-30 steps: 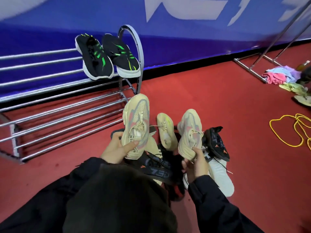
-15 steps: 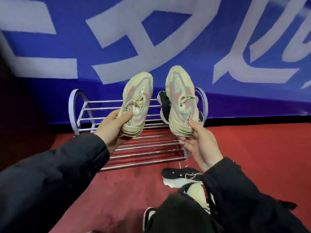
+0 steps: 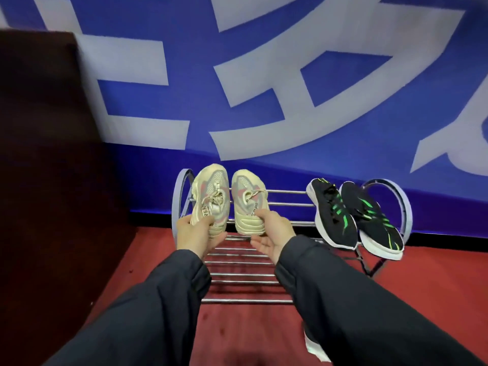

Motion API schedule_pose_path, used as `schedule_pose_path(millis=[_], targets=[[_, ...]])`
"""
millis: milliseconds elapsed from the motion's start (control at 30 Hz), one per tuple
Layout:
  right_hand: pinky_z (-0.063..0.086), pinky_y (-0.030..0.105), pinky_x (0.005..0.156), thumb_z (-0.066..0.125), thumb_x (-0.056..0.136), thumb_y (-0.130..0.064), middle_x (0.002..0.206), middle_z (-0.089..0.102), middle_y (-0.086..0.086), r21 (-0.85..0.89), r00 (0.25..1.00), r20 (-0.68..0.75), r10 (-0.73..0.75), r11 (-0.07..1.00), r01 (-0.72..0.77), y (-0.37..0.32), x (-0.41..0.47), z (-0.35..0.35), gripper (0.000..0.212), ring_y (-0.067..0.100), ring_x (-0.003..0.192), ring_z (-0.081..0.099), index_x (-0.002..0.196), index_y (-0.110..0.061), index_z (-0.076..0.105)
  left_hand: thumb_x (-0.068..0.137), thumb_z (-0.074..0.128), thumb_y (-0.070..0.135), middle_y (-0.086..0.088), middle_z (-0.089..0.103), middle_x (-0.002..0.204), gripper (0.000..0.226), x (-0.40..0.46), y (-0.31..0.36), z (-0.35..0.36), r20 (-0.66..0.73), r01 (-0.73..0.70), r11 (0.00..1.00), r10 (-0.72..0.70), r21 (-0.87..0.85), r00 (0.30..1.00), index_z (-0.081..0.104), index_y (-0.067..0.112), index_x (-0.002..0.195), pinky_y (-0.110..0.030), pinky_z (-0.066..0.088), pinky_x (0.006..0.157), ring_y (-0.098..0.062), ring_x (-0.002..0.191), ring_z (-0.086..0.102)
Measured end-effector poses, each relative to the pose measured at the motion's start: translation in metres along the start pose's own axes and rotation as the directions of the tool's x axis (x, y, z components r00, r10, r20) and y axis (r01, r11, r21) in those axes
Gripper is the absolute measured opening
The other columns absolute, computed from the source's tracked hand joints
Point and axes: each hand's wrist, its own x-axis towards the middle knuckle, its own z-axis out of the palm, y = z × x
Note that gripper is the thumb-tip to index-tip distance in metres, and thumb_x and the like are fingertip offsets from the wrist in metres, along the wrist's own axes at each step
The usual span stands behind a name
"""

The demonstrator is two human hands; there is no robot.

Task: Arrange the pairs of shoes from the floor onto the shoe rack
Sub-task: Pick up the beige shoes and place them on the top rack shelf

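Observation:
A metal shoe rack [image 3: 287, 204] with round end hoops stands against the blue wall. Two cream sneakers with pink-grey panels are at the left end of its top tier. My left hand [image 3: 194, 233] grips the heel of the left cream sneaker [image 3: 211, 196]. My right hand [image 3: 274, 233] holds the heel of the right cream sneaker [image 3: 248, 204] with thumb and fingertips, palm up. Both point toes up toward the wall. A pair of black sneakers with green stripes [image 3: 353, 217] lies on the top tier's right end.
A dark brown panel [image 3: 50, 180] rises on the left beside the rack. The floor is red carpet [image 3: 250, 331]. A white shoe edge [image 3: 313, 347] shows on the floor under my right sleeve. The rack's lower bars [image 3: 243, 276] carry no shoes.
I lifted the cream pair from the floor pile and carried it forward and left to the left end of the rack's top tier. My view swung from the pile up to the rack.

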Motion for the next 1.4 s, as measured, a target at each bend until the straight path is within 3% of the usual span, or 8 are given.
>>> schedule_pose_path(millis=[267, 367, 600, 767, 1000, 1100, 1233, 1400], targets=[[0.058, 0.039, 0.077, 0.061, 0.095, -0.031, 0.119, 0.060, 0.012, 0.028, 0.993, -0.045, -0.107, 0.994, 0.108, 0.018, 0.038, 0.013, 0.040, 0.023, 0.077, 0.063, 0.126, -0.023, 0.037, 0.082, 0.071, 0.019, -0.021, 0.063, 0.126, 0.057, 0.019, -0.018, 0.016, -0.199, -0.038, 0.998, 0.028, -0.050, 0.980, 0.051, 0.003, 0.132, -0.032, 0.062, 0.061, -0.034, 0.099, 0.070], [0.059, 0.039, 0.074, 0.057, 0.097, -0.028, 0.120, 0.063, 0.018, -0.036, 0.989, -0.017, -0.146, 0.989, 0.145, 0.018, 0.041, 0.011, 0.038, 0.022, 0.070, 0.062, 0.131, -0.018, 0.041, 0.075, 0.078, 0.032, -0.012, 0.048, 0.140, 0.077, 0.010, -0.020, 0.020, -0.277, -0.103, 0.899, 0.238, 0.425, 0.931, 0.042, 0.013, 0.140, -0.041, 0.055, 0.086, -0.029, 0.109, 0.060], [0.056, 0.036, 0.066, 0.050, 0.101, -0.026, 0.110, 0.061, 0.013, -0.122, 0.985, 0.011, -0.171, 0.978, 0.171, 0.024, 0.040, 0.010, 0.031, 0.023, 0.072, 0.061, 0.128, -0.017, 0.039, 0.094, 0.052, 0.011, -0.003, 0.040, 0.153, 0.047, -0.006, -0.019, 0.009, 0.017, -0.266, 0.355, 0.571, 0.896, 0.821, 0.051, 0.023, 0.140, -0.043, 0.039, 0.108, -0.031, 0.138, 0.035], [0.059, 0.035, 0.065, 0.051, 0.101, -0.030, 0.099, 0.059, 0.004, -0.203, 0.985, 0.035, -0.167, 0.964, 0.171, 0.028, 0.031, 0.016, 0.029, 0.025, 0.079, 0.064, 0.124, -0.017, 0.039, 0.094, 0.053, 0.011, -0.001, 0.054, 0.136, 0.032, -0.010, -0.019, 0.002, 0.140, -0.341, 0.279, 0.554, 0.898, 0.821, 0.062, 0.017, 0.124, -0.036, 0.044, 0.092, -0.024, 0.125, 0.047], [0.058, 0.036, 0.087, 0.058, 0.098, -0.021, 0.143, 0.054, 0.005, -0.304, 0.952, 0.300, -0.055, 0.941, 0.150, 0.028, 0.013, 0.006, 0.058, 0.027, 0.100, 0.071, 0.152, -0.027, 0.035, 0.091, 0.054, 0.013, -0.004, 0.051, 0.139, 0.039, -0.022, -0.022, 0.000, 0.347, -0.489, 0.155, 0.526, 0.859, 0.776, 0.056, 0.012, 0.130, -0.039, 0.043, 0.100, -0.026, 0.128, 0.047], [0.059, 0.036, 0.081, 0.060, 0.098, -0.023, 0.131, 0.059, 0.007, -0.328, 0.971, 0.197, -0.132, 0.925, 0.193, 0.019, 0.011, -0.006, 0.060, 0.020, 0.085, 0.068, 0.152, -0.023, 0.034, 0.090, 0.056, 0.013, -0.003, 0.048, 0.143, 0.043, -0.029, -0.024, 0.011, 0.442, -0.582, 0.127, 0.528, 0.803, 0.725, 0.056, 0.012, 0.132, -0.034, 0.038, 0.106, -0.022, 0.131, 0.045], [0.053, 0.038, 0.061, 0.053, 0.090, -0.025, 0.077, 0.061, 0.005, -0.169, 0.942, -0.185, -0.280, 0.954, 0.250, 0.010, 0.016, -0.044, 0.010, 0.020, 0.058, 0.057, 0.086, -0.017, 0.057, 0.089, 0.059, 0.013, -0.004, 0.055, 0.133, 0.036, -0.041, -0.036, 0.031, 0.576, -0.686, 0.029, 0.516, 0.727, 0.633, 0.061, 0.012, 0.125, -0.035, 0.041, 0.103, -0.026, 0.123, 0.051], [0.050, 0.038, 0.074, 0.042, 0.086, -0.058, 0.092, 0.050, 0.011, -0.027, 0.846, -0.527, -0.077, 0.997, 0.074, 0.014, 0.039, -0.111, 0.048, 0.029, 0.077, 0.055, 0.082, -0.011, 0.054, 0.091, 0.058, 0.015, -0.006, 0.054, 0.134, 0.038, -0.055, -0.056, 0.060, 0.723, -0.779, 0.003, 0.370, 0.627, 0.584, 0.060, 0.013, 0.128, -0.040, 0.046, 0.102, -0.029, 0.127, 0.052]])
